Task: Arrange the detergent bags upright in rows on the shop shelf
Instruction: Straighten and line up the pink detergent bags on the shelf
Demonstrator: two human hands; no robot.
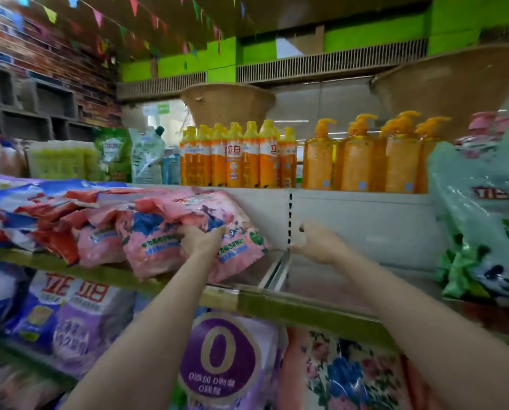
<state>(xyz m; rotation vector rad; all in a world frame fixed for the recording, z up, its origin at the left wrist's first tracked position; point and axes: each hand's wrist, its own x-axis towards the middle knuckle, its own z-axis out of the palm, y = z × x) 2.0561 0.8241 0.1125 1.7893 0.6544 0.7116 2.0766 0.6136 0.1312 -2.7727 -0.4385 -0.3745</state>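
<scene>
Several pink detergent bags lean in a slanted row on the middle shelf, tilted back to the left. My left hand grips the front of the rightmost pink bag. My right hand hovers over the bare stretch of shelf to the right, fingers loosely curled, holding nothing. Further left lie red, white and blue bags, stacked flat. At the right end of the shelf stand pale green bags with a panda print.
Orange bottles and orange pump bottles line the shelf above. Purple and floral bags fill the shelf below. A slotted upright divides the back panel. Woven baskets sit on top.
</scene>
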